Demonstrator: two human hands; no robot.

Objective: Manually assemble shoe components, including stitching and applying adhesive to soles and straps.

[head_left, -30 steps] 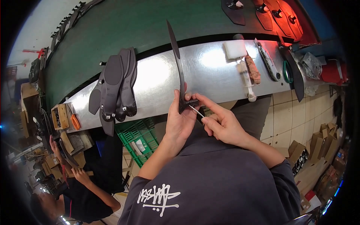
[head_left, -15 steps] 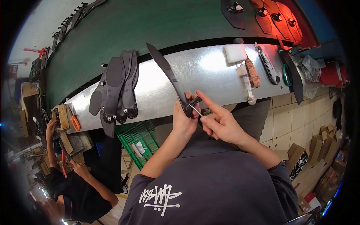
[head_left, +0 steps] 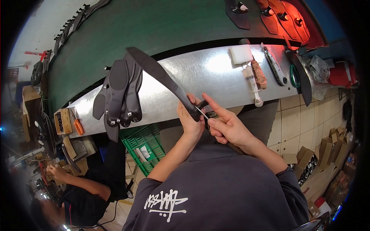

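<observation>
My left hand (head_left: 190, 124) is closed around the narrow end of a long, black, sole-shaped piece (head_left: 156, 73). Its broad end points up and left over the metal bench. From the held end sticks out a short black strap-like part (head_left: 202, 104), beside my right index fingertip. Between thumb and bent fingers, my right hand (head_left: 233, 129) pinches a thin metal pointed tool (head_left: 202, 114), its index finger stretched out. The tool's tip meets the piece near my left fingers; its handle is mostly hidden in my palm. Several similar black pieces (head_left: 118, 77) lie overlapping to the left.
The metal bench (head_left: 208, 90) borders a green belt (head_left: 154, 23). Right lie a white pad (head_left: 240, 55), a syringe (head_left: 252, 84), a wrapped tool (head_left: 259, 75) and a cutter (head_left: 273, 63). A green crate (head_left: 142, 146) stands below; a co-worker (head_left: 86, 196) is at lower left.
The sole-shaped piece has tilted, its broad end swinging left and downward, with its face turned more toward me. Both hands stay near the same spot. The co-worker's arms have shifted at lower left.
</observation>
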